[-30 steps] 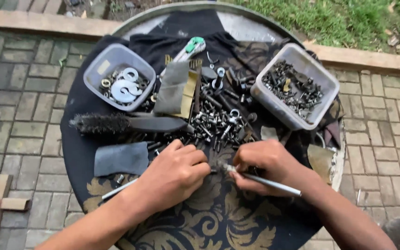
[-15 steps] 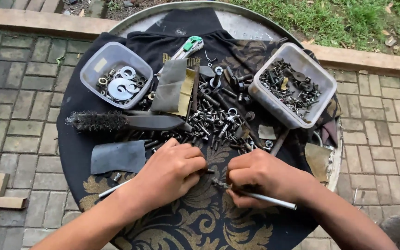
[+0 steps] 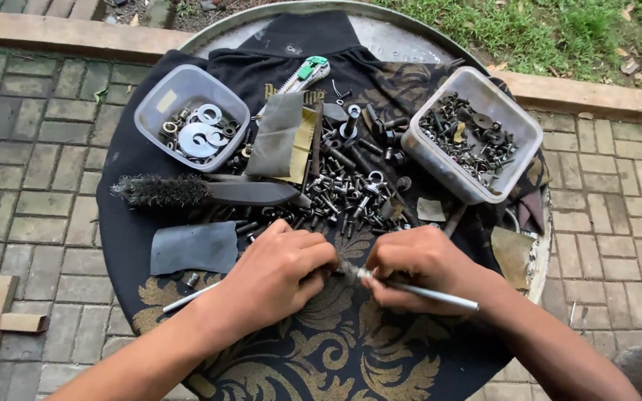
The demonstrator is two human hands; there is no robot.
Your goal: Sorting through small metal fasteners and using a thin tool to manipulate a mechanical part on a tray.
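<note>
My left hand (image 3: 280, 267) and my right hand (image 3: 421, 266) meet over the front of a round table draped in a black and gold cloth (image 3: 313, 356). My right hand is closed around a thin silver-handled brush (image 3: 429, 292), its shaft pointing right. My left hand pinches a small dark part at the brush tip; the part itself is mostly hidden by my fingers. Just beyond my hands lies a heap of bolts, nuts and screws (image 3: 347, 189).
A clear tub of washers (image 3: 191, 126) stands back left, a tub of dark screws (image 3: 473, 134) back right. A wire brush (image 3: 202, 191), sandpaper pieces (image 3: 193, 247), a green-handled tool (image 3: 305, 74) and a thin rod (image 3: 187, 298) lie on the cloth. Brick paving surrounds the table.
Both hands have shifted slightly toward me and to the right while staying together; the brush shaft now points more to the right.
</note>
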